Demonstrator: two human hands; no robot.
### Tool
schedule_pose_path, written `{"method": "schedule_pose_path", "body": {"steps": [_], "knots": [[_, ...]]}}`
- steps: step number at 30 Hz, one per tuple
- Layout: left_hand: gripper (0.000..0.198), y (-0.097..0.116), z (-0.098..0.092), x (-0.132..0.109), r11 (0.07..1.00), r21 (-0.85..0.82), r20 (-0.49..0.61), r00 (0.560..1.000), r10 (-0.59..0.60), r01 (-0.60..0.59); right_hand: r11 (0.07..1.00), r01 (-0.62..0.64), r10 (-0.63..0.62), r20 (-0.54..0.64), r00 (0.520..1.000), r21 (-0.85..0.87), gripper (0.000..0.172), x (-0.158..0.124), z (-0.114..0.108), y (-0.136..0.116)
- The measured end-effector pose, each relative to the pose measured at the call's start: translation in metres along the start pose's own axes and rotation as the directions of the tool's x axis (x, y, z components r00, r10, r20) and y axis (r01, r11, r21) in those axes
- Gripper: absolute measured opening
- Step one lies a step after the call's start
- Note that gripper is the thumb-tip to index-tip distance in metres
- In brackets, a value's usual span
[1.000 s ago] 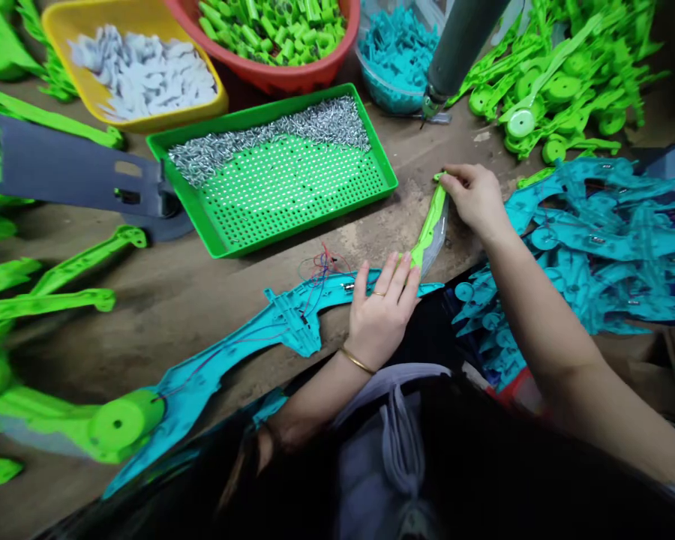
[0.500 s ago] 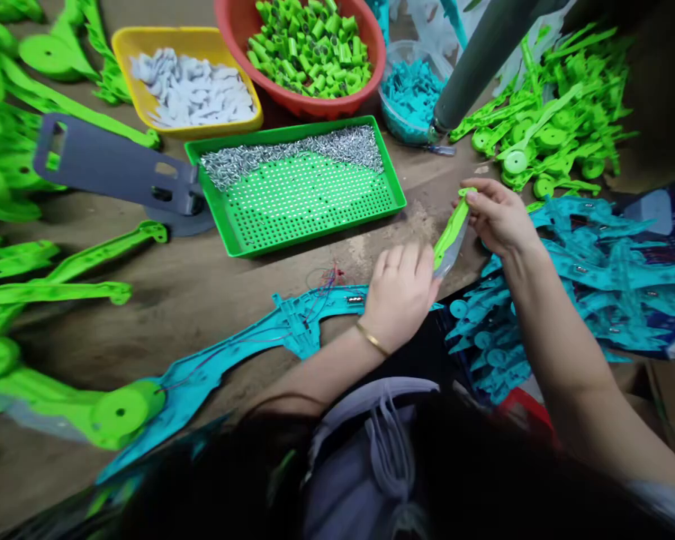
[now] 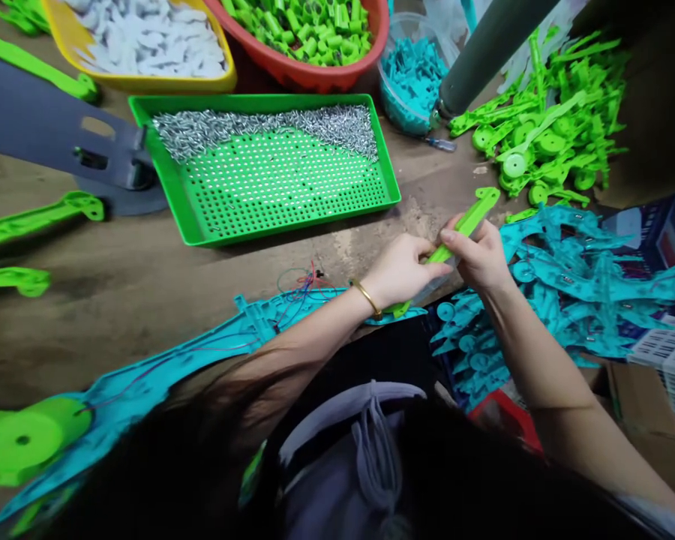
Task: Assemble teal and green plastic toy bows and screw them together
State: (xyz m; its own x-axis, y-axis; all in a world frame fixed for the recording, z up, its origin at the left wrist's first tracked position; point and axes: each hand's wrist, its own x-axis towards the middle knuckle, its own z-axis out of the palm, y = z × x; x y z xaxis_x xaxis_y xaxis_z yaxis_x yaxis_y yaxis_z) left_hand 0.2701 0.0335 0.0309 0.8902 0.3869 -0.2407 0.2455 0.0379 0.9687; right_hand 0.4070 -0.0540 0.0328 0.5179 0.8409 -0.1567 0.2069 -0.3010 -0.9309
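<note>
Right now I am gripping a green plastic strip (image 3: 473, 217) with both hands. My left hand (image 3: 399, 270) is closing around its lower part, and my right hand (image 3: 478, 255) is pinching its middle between thumb and fingers. The two hands are touching, and the strip is slanting over the front edge of the desk (image 3: 118, 292), its upper end pointing toward a pile of green parts (image 3: 545, 135).

As for writing, a blue box (image 3: 672, 232) at the right is showing print, but it is too blurred for me to read.

A green perforated tray (image 3: 281, 187) is sitting behind my hands, with small metal pins (image 3: 259, 124) heaping along its far side. Behind it, a red basin (image 3: 315, 76) is holding short green tubes (image 3: 298, 26). A yellow tub (image 3: 151, 81) beside it is holding pale grey pieces (image 3: 146, 37), and a clear tub (image 3: 394, 112) is holding small teal parts (image 3: 413, 75).

A long teal shell (image 3: 214, 352) is lying along the near edge of the desk, under my left forearm, with thin coloured wires (image 3: 301, 281) looping out of it. More teal shells (image 3: 568, 277) are piling up just right of my right hand.
</note>
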Motion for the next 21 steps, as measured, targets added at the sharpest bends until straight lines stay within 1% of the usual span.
{"method": "schedule_pose_path", "body": {"steps": [1,2,5,6,8,9,10,11,13,15,16,18,20,21], "knots": [[0.025,0.0,0.0,0.0,1.0,-0.003,-0.001,1.0,-0.002,0.002,1.0,-0.002,0.003,-0.03,1.0,0.014,0.044,0.0,0.002,0.0],[0.024,0.0,-0.001,0.001,1.0,-0.006,0.0,1.0,-0.005,0.005,0.999,-0.014,0.015,-0.034,0.999,0.03,0.045,0.0,0.003,-0.001],[0.02,0.0,-0.003,0.001,1.0,-0.003,-0.002,1.0,-0.019,0.019,0.992,-0.068,0.065,0.027,0.997,0.106,0.048,0.008,0.001,-0.005],[0.02,-0.001,-0.003,0.0,1.0,0.002,-0.001,1.0,-0.021,0.021,0.99,-0.062,0.061,0.017,0.998,0.13,0.048,0.012,-0.001,-0.007],[0.021,-0.001,-0.004,-0.001,1.0,0.009,0.002,1.0,-0.018,0.018,0.991,0.011,0.001,-0.087,0.996,0.133,0.043,0.021,-0.004,-0.009],[0.022,-0.001,-0.004,-0.001,1.0,0.008,0.001,1.0,-0.016,0.016,0.993,0.056,-0.04,-0.146,0.989,0.108,0.04,0.025,-0.005,-0.01],[0.022,-0.001,-0.004,-0.001,1.0,0.006,0.001,1.0,-0.015,0.015,0.993,0.086,-0.071,-0.177,0.982,0.079,0.038,0.027,-0.006,-0.01],[0.022,-0.001,-0.003,-0.002,1.0,0.005,-0.002,1.0,-0.016,0.016,0.993,0.097,-0.085,-0.178,0.98,0.06,0.037,0.028,-0.006,-0.01],[0.022,-0.001,-0.003,-0.002,1.0,0.012,-0.002,1.0,-0.015,0.015,0.994,0.078,-0.069,-0.117,0.991,0.071,0.038,0.026,-0.005,-0.009],[0.023,-0.001,-0.002,-0.001,1.0,0.031,-0.002,1.0,-0.005,0.005,0.992,0.036,-0.034,-0.024,0.999,0.117,0.048,0.018,-0.003,-0.006],[0.023,-0.001,-0.002,0.0,0.999,0.049,-0.007,1.0,0.001,-0.001,0.992,0.015,-0.017,0.01,1.0,0.128,0.054,0.013,-0.002,-0.003],[0.024,0.0,-0.003,-0.001,0.992,0.125,-0.024,1.0,0.016,-0.013,0.993,-0.023,0.021,0.016,1.0,0.115,0.058,0.005,0.003,0.003],[0.024,0.002,-0.007,-0.004,0.965,0.26,-0.017,0.999,0.041,-0.035,0.995,-0.041,0.045,-0.039,0.998,0.088,0.053,0.0,0.008,0.008],[0.026,0.003,-0.01,-0.007,0.939,0.341,0.009,0.999,0.045,-0.045,0.996,-0.036,0.043,-0.079,0.996,0.079,0.049,0.0,0.01,0.009]]}}
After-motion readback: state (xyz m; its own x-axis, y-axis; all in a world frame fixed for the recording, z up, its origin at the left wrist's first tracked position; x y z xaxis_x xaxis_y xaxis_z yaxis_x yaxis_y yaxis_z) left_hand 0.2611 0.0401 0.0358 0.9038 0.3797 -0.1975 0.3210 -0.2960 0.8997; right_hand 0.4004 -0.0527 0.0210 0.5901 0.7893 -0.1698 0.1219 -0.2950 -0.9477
